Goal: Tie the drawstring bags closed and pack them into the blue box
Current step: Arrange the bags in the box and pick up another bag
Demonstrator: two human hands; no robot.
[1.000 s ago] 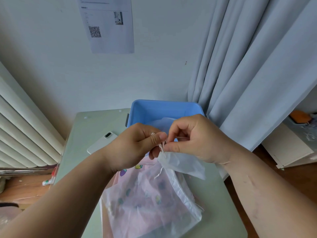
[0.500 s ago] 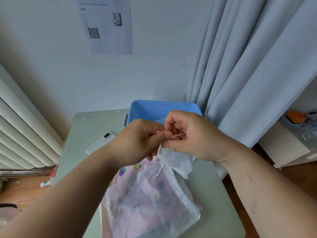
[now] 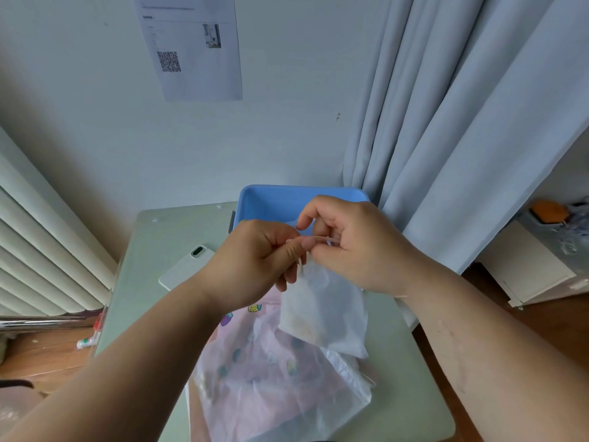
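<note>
Across the table (image 3: pixel 165 237), the box (image 3: pixel 287 193) waits just beyond the hands, with the pile (image 3: pixel 271 378) of bags nearer. The white bag (image 3: pixel 322 307) now hangs straighter above the pile. The left hand (image 3: pixel 255 260) and right hand (image 3: pixel 357 247) pinch the string (image 3: pixel 325 240), newly taut between them. The knot is tightening, I'd say.

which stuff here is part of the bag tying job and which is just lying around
Part of the job:
small white fabric drawstring bag
thin white drawstring, pinched by left hand and right hand
blue plastic box
heap of thin white bags on the green table

Just lying about:
white smartphone
printed paper sheet with QR code
pale grey curtain
</note>
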